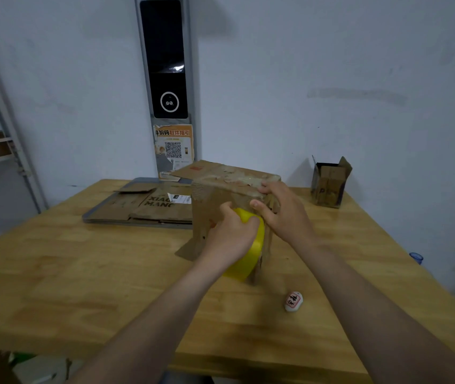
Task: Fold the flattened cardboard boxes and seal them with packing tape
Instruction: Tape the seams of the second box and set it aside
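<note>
Flattened boxes [148, 203] are stacked left-behind the box [212, 200] | tape roll [252, 250] is gripped by the left hand [229, 234] against the box's near face | box's top near edge is clasped by the right hand [281, 212], just above the roll

The head-worn camera is looking forward and down across the wooden table [82, 273], close to the cardboard box [229, 176], facing the white wall [331, 65].

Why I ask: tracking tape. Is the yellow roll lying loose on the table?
No, the left hand holds the yellow roll against the box.
</note>
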The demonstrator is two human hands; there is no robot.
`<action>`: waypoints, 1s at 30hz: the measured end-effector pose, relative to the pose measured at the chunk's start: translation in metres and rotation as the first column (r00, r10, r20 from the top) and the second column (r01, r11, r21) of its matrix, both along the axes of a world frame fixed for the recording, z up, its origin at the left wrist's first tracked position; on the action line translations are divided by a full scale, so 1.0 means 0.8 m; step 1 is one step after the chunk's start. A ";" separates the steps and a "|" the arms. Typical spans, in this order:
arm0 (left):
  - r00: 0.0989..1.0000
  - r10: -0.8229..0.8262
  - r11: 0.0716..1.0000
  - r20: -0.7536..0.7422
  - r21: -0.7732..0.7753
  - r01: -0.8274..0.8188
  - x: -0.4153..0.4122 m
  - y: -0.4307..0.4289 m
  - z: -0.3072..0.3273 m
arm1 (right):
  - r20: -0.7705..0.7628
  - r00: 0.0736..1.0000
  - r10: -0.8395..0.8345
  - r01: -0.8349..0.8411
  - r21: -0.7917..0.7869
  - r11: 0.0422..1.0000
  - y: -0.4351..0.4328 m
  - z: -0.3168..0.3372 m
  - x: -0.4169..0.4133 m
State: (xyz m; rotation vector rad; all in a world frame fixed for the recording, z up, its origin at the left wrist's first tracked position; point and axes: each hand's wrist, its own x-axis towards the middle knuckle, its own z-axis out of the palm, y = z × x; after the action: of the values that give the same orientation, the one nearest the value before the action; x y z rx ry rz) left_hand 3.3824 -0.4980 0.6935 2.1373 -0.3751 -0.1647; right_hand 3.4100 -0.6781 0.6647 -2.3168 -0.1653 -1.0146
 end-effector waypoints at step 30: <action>0.958 -0.242 0.919 -0.151 0.281 0.276 0.108 0.027 0.049 | 0.114 0.960 -0.256 0.267 -0.096 0.959 0.018 -0.014 0.032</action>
State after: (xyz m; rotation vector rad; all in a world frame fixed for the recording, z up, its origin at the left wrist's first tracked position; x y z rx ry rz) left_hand 3.4687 -0.4766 0.7326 2.3547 -0.5990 -0.5235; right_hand 3.4352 -0.6634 0.6538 -2.4339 0.0500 -1.2837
